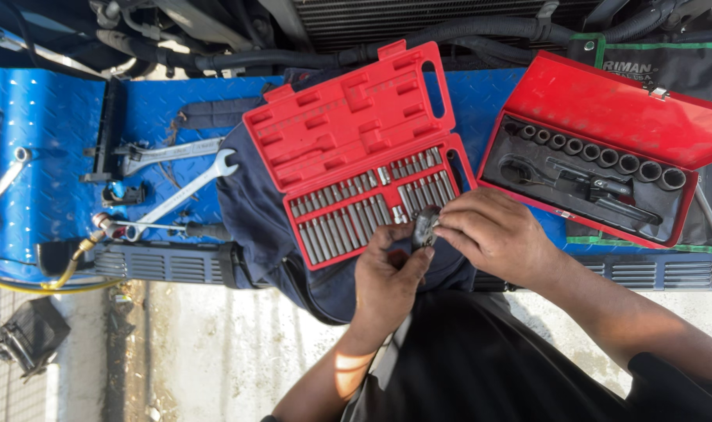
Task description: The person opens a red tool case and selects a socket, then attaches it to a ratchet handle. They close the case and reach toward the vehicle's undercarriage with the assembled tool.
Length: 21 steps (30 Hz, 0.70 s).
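My left hand (pixel 387 273) and my right hand (pixel 493 234) meet over the near edge of an open red plastic bit case (pixel 348 117). Together they pinch a small dark metal part (pixel 425 227), the left hand from below and the right fingertips on its right side. The case's lower half holds rows of silver bits (pixel 364 211). It lies on a dark blue cloth (pixel 250 211).
An open red metal socket box (pixel 606 109) with black sockets and a ratchet sits to the right. Two silver spanners (pixel 180 191) and small tools lie on the blue tread-plate surface (pixel 43 156) at left. Hoses and engine parts run along the top. Concrete floor lies below.
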Each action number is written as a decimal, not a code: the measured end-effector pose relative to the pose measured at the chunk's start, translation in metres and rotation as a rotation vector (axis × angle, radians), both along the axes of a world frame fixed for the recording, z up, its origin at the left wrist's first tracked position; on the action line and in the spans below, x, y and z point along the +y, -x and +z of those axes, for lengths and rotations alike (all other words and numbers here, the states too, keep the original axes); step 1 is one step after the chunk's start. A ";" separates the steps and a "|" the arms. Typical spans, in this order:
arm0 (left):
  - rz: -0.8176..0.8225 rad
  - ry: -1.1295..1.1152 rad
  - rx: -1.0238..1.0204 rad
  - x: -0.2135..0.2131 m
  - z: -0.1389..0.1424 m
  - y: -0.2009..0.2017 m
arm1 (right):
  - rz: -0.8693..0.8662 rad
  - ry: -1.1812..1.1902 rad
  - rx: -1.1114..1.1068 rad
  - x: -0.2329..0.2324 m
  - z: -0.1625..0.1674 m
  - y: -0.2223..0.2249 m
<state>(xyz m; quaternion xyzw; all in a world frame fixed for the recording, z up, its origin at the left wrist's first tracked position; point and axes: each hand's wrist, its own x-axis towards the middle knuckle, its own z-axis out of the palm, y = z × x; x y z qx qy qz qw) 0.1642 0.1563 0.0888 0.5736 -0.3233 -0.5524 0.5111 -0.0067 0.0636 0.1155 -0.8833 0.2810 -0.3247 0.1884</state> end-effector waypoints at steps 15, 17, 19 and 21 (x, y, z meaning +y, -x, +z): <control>0.016 -0.010 0.018 0.002 0.006 -0.007 | -0.127 -0.545 -0.155 0.012 -0.021 -0.001; 0.023 0.007 0.036 0.002 0.005 -0.009 | -0.097 -0.480 -0.147 0.015 -0.021 0.000; 0.016 -0.008 0.021 0.003 0.004 -0.011 | -0.006 -0.423 -0.148 0.015 -0.020 0.001; 0.008 -0.029 0.050 0.003 0.002 -0.014 | 0.019 -0.393 -0.149 0.017 -0.017 0.001</control>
